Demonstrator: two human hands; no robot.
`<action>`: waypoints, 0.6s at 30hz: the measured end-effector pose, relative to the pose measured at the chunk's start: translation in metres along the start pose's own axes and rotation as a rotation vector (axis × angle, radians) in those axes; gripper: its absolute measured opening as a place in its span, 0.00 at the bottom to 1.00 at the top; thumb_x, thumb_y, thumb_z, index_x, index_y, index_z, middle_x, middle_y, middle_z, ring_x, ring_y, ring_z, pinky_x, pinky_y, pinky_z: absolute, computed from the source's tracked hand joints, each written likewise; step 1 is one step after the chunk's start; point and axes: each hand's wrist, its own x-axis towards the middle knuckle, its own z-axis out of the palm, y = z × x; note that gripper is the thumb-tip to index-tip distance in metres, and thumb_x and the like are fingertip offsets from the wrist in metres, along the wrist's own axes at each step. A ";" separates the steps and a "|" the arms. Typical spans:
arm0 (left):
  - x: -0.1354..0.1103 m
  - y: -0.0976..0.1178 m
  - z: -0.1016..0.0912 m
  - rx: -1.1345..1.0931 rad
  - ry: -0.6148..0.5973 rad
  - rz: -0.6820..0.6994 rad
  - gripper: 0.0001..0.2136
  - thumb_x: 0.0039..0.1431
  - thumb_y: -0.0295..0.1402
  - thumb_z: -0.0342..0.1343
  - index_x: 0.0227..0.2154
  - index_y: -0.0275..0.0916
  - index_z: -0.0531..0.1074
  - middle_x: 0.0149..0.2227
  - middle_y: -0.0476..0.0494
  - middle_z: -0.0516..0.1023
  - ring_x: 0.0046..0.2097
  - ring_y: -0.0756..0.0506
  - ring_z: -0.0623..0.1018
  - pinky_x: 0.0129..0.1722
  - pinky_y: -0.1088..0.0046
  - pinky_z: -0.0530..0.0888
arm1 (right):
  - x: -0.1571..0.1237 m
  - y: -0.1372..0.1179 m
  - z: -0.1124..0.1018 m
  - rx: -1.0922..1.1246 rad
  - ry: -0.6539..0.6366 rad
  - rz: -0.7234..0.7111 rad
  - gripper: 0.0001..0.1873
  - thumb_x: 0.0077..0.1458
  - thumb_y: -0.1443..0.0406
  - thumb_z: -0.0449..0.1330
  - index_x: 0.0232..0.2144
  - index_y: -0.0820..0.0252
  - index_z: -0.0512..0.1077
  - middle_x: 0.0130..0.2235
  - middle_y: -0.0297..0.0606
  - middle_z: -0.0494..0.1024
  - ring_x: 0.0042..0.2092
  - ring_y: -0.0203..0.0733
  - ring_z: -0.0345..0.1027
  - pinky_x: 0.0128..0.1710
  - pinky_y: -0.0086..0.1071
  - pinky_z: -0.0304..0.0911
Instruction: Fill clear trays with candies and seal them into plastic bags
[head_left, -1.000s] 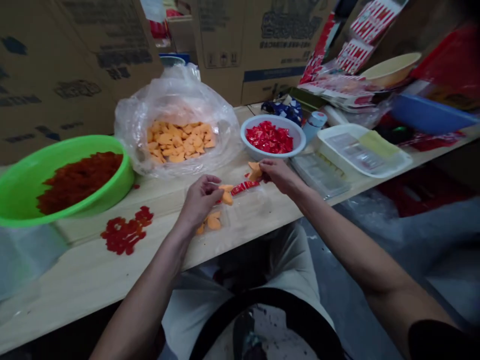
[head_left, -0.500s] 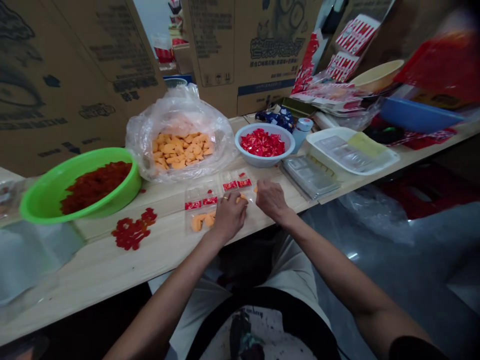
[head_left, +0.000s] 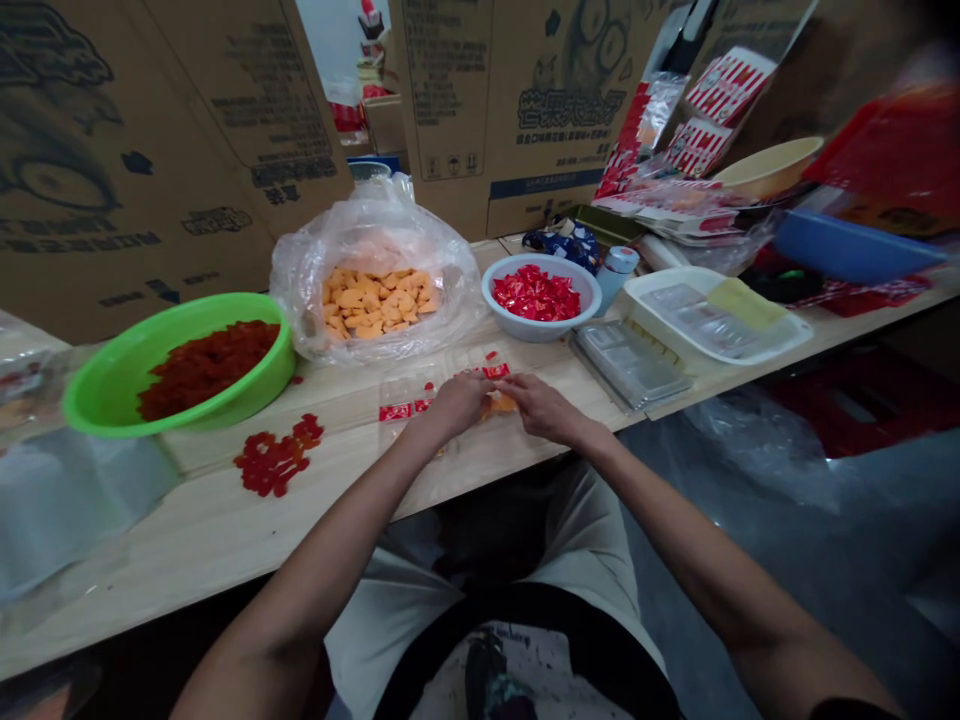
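Observation:
My left hand [head_left: 455,400] and my right hand [head_left: 541,408] meet over a clear plastic packet tray [head_left: 411,402] with red labels on the wooden table [head_left: 225,520]. Both press down on orange pieces [head_left: 499,403] that show between them. The left fingers curl over the tray; the right fingers lie stretched toward the orange pieces. Behind them sits a clear bag of orange pieces [head_left: 375,300] and a white bowl of red wrapped pieces [head_left: 540,292].
A green bowl of dark red pieces [head_left: 184,362] stands at left, with loose red pieces [head_left: 276,460] in front of it. A stack of clear trays [head_left: 630,362], a white tray [head_left: 712,310], a blue basin [head_left: 847,250] and cardboard boxes [head_left: 150,150] line the back.
Both hands have come down from holding orange pieces in the air to the packet tray on the table. The left hand has shifted up over the tray.

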 end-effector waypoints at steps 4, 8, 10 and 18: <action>0.015 0.006 0.007 0.135 -0.063 -0.092 0.10 0.61 0.30 0.53 0.40 0.35 0.79 0.42 0.33 0.79 0.47 0.36 0.78 0.49 0.60 0.72 | -0.007 -0.002 0.014 0.011 0.028 -0.032 0.26 0.51 0.79 0.51 0.52 0.66 0.70 0.53 0.51 0.70 0.54 0.48 0.61 0.54 0.40 0.59; 0.011 0.010 0.010 0.190 -0.035 -0.274 0.11 0.63 0.31 0.52 0.42 0.33 0.76 0.40 0.32 0.79 0.44 0.36 0.79 0.42 0.62 0.73 | -0.002 -0.009 0.016 -0.049 -0.020 0.074 0.19 0.52 0.75 0.55 0.46 0.64 0.73 0.47 0.51 0.70 0.49 0.52 0.62 0.48 0.43 0.60; 0.001 0.010 0.008 0.175 0.013 -0.301 0.12 0.66 0.32 0.48 0.42 0.33 0.75 0.41 0.34 0.79 0.43 0.38 0.78 0.40 0.64 0.73 | 0.000 -0.010 0.013 -0.061 -0.054 0.101 0.17 0.51 0.75 0.56 0.44 0.64 0.73 0.46 0.50 0.70 0.48 0.52 0.63 0.46 0.42 0.60; -0.045 0.020 0.010 0.185 -0.044 0.102 0.10 0.63 0.24 0.47 0.39 0.35 0.73 0.43 0.36 0.73 0.43 0.41 0.73 0.43 0.65 0.72 | 0.023 -0.013 -0.011 0.000 -0.164 0.368 0.15 0.51 0.73 0.56 0.42 0.67 0.76 0.44 0.52 0.76 0.42 0.48 0.71 0.40 0.34 0.63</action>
